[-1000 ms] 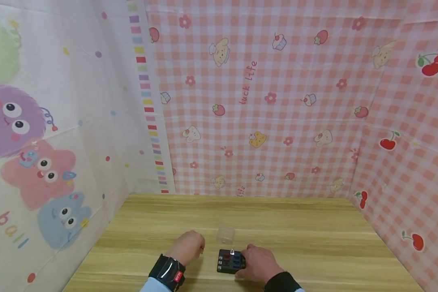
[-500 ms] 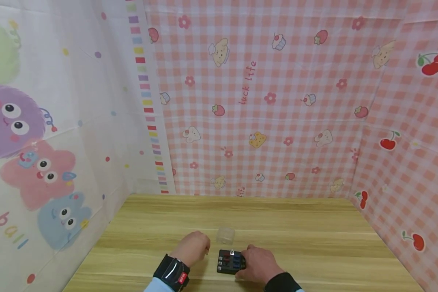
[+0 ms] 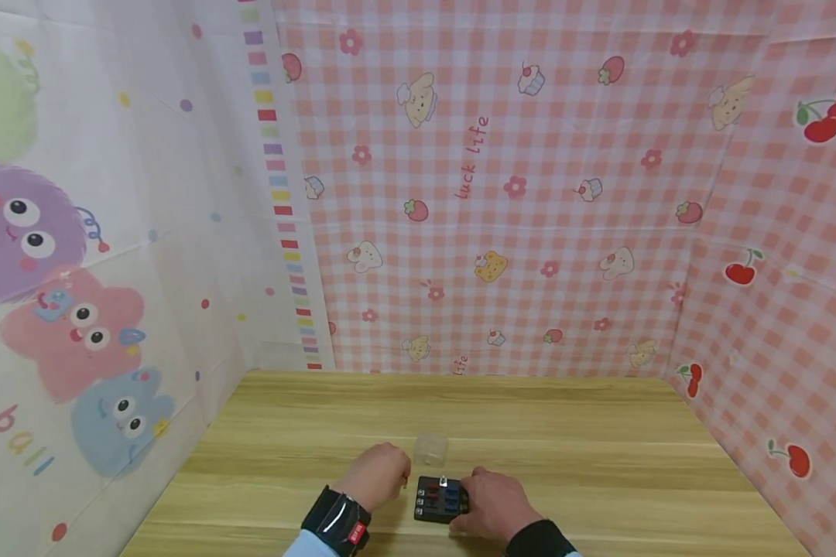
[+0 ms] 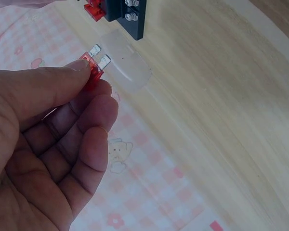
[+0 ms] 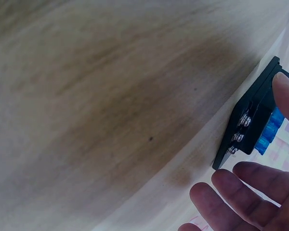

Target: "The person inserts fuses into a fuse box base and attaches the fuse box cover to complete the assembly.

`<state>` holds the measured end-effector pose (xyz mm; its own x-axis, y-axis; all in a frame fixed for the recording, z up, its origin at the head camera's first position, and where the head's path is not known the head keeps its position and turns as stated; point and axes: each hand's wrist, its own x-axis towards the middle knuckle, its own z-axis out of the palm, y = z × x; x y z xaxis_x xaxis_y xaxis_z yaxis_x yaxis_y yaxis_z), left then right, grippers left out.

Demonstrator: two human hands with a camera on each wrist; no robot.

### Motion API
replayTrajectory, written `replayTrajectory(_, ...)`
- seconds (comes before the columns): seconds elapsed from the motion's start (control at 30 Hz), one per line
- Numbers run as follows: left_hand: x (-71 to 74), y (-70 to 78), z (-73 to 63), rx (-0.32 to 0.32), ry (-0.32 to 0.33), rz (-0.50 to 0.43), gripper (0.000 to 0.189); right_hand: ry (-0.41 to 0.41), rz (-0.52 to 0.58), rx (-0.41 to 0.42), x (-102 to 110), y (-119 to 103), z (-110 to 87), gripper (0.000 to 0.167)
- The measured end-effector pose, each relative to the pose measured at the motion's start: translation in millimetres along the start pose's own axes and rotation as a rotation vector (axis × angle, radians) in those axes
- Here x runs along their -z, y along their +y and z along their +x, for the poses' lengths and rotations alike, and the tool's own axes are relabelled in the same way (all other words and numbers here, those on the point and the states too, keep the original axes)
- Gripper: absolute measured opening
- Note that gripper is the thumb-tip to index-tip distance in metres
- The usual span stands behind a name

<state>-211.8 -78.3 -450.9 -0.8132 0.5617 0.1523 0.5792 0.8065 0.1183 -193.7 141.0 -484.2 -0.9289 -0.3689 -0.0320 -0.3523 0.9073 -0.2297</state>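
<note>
Between the thumb and finger of my left hand (image 3: pixel 379 474) is a red blade fuse (image 4: pixel 92 72), its two metal prongs pointing away from the fingertips. The other left fingers curl loosely beneath. A black fuse box (image 3: pixel 428 503) lies on the table just right of this hand. Blue fuses (image 5: pixel 269 132) fill one row of it and red ones (image 4: pixel 95 9) show in the other, with metal screw terminals along the sides. My right hand (image 3: pixel 495 501) grips the box's right end, the thumb on the near edge and fingers at the far edge.
A clear plastic cover (image 3: pixel 430 449) lies on the wooden table (image 3: pixel 564 433) just beyond the fuse box. Printed cloth hangs along the left, the back (image 3: pixel 508 232) and the right of the table.
My left hand has moved right, closer to the fuse box, carrying the red blade fuse. My right hand, the box and the clear cover have stayed in place.
</note>
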Motion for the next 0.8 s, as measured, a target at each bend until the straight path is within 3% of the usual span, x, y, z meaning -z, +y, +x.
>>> replayTrajectory(0.17, -2.5, 2.6, 3.1, 0.005, -0.024, 0.014, 0.017, -0.008, 0.001, -0.004, 0, 1, 1.1, 0.054)
replayTrajectory(0.4, -1.3, 7.4, 5.3, -0.022, -0.009, 0.044, 0.017, -0.028, 0.012, -0.023, 0, 1, 3.1, 0.054)
replayTrajectory(0.8, -1.1, 15.3, 9.5, -0.021, -0.056, 0.021, 0.016, -0.031, 0.015, -0.018, 3, 0, 4.6, 0.056)
